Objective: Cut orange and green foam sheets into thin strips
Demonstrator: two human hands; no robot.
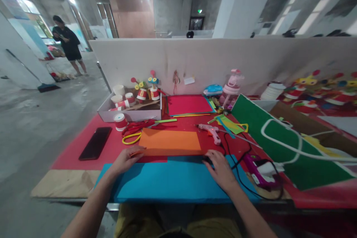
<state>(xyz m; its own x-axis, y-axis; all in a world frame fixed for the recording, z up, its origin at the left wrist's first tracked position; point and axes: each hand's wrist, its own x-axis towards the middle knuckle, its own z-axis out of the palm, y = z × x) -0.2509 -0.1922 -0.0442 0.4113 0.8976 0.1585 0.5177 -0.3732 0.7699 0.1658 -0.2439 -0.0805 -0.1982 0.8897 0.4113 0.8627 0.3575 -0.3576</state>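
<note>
The orange sheet (170, 142) lies on the desk (69, 156), just beyond the blue paper (173, 184), its long axis running left to right. My left hand (129, 159) is nearer, fingertips at its near left corner; my right hand (220, 169) curls loosely just beside the near right corner. Whether either of these 2 grips, I cannot tell.

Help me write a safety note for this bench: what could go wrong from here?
The glue gun shows a small red light, so it may be hot; lying just beyond the right hand, it could burn a finger that strays too far.

The orange paper has a yellow handle close by its left edge, near the left hand; sliding the paper that way could snag or crease it.
</note>
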